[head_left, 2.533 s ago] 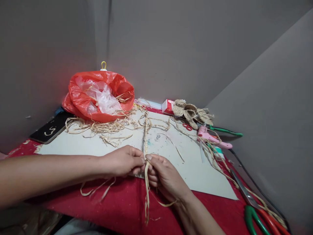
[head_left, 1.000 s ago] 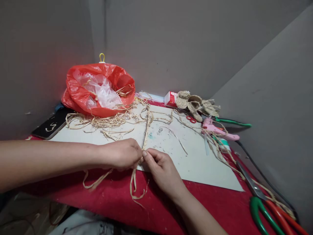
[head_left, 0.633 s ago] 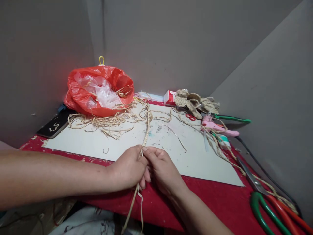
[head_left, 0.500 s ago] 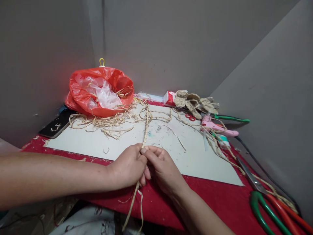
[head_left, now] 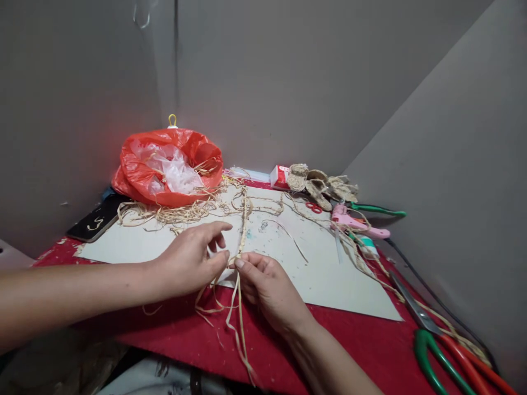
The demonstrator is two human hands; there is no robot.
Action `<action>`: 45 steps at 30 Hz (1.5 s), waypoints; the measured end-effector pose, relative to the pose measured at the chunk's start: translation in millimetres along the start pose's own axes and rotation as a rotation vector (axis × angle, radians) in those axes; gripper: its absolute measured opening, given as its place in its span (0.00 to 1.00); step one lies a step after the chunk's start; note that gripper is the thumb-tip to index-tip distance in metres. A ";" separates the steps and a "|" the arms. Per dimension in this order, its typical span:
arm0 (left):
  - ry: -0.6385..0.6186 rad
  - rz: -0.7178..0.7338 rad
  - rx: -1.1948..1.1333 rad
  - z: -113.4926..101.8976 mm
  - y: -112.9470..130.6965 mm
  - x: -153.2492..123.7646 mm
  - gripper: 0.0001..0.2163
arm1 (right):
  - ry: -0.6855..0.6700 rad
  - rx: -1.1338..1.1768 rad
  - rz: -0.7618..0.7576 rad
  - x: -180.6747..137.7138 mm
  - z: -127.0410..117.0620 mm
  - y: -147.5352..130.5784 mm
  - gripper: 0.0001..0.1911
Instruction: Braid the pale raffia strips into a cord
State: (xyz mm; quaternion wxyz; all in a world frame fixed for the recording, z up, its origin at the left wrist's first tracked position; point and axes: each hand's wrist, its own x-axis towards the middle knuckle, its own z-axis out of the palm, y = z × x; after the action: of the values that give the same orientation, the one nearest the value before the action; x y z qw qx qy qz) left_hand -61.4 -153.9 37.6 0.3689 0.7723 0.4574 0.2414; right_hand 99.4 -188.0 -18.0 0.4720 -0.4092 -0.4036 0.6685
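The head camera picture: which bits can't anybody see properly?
In the head view:
Left hand: its back hides the palm.
Braid: its near end is covered by the right hand.
Red bag: white plastic hides what's deeper inside.
Scissors: handles cut off by the bottom edge.
Small box: its markings are too small to make out.

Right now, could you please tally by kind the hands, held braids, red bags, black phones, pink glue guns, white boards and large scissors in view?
Left hand plus right hand: 2
Held braid: 1
Red bag: 1
Black phone: 1
Pink glue gun: 1
White board: 1
Large scissors: 1
Total: 8
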 end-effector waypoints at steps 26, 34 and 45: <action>-0.486 -0.103 -0.351 15.5 -36.3 31.5 0.10 | -0.074 -0.597 0.015 1.0 -8.9 -3.7 0.15; -0.660 -0.390 -0.711 12.3 -36.1 32.1 0.08 | 0.007 -0.837 -0.114 -2.7 -5.7 -6.1 0.13; -0.533 -0.357 -0.585 17.2 -34.8 28.0 0.08 | -0.027 -1.024 -0.177 -4.2 -11.3 -2.7 0.12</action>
State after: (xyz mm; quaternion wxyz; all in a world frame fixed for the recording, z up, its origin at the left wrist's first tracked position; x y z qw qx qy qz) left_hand -54.5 -124.4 0.6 0.7134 0.5793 0.3849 0.0854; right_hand 111.6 -189.7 -18.6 0.2608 -0.5432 -0.7181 0.3481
